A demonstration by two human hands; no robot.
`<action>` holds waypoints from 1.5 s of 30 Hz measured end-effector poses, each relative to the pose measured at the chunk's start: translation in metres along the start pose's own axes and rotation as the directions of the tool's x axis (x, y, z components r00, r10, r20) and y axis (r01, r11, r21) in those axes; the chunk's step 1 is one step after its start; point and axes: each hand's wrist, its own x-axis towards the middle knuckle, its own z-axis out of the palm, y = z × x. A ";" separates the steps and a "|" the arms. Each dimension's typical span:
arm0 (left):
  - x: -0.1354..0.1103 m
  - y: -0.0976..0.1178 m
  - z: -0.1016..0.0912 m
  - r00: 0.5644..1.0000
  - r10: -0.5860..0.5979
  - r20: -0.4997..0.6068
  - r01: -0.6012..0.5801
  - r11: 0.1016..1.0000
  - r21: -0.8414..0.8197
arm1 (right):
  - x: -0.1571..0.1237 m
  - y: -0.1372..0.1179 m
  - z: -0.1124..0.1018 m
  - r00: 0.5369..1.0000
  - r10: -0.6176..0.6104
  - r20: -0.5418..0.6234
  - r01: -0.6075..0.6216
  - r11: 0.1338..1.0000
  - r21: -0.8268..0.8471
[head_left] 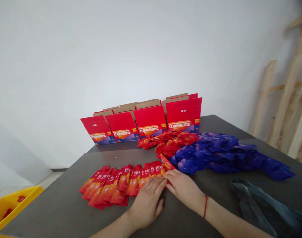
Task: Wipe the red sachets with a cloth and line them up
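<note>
A row of overlapping red-and-orange sachets (121, 186) lies along the near part of the dark table. My left hand (149, 201) rests with fingers stretched out over the right end of this row. Just beside it, my right hand (183, 187), with a red string on the wrist, has its fingers closed on a red sachet (167, 162) that sits tilted at the row's end. The fingertips of both hands nearly meet, and the lower part of that sachet is hidden. Behind my right hand are a heap of red sachets (175, 142) and a larger heap of blue sachets (215, 153).
Several open red cartons (151, 119) stand side by side at the table's back, flaps up. A dark cloth (264, 205) lies at the right on the table (74, 195). At lower left is a yellow bin (22, 205); wooden frames (284, 99) lean at the right.
</note>
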 end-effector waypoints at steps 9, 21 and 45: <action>0.005 -0.009 0.003 0.998 0.004 0.063 -0.007 0.999 0.052 | 0.015 0.028 0.011 0.999 -0.004 -0.040 0.002 0.999 -0.052; 0.000 -0.032 0.004 1.000 0.019 0.009 -0.019 1.000 0.017 | -0.030 0.021 0.026 0.938 0.319 -0.136 -0.295 0.940 0.169; -0.004 -0.062 -0.017 0.997 0.064 -0.049 -0.065 0.998 -0.012 | 0.006 0.003 0.001 0.988 0.144 -0.047 -0.147 0.987 -0.061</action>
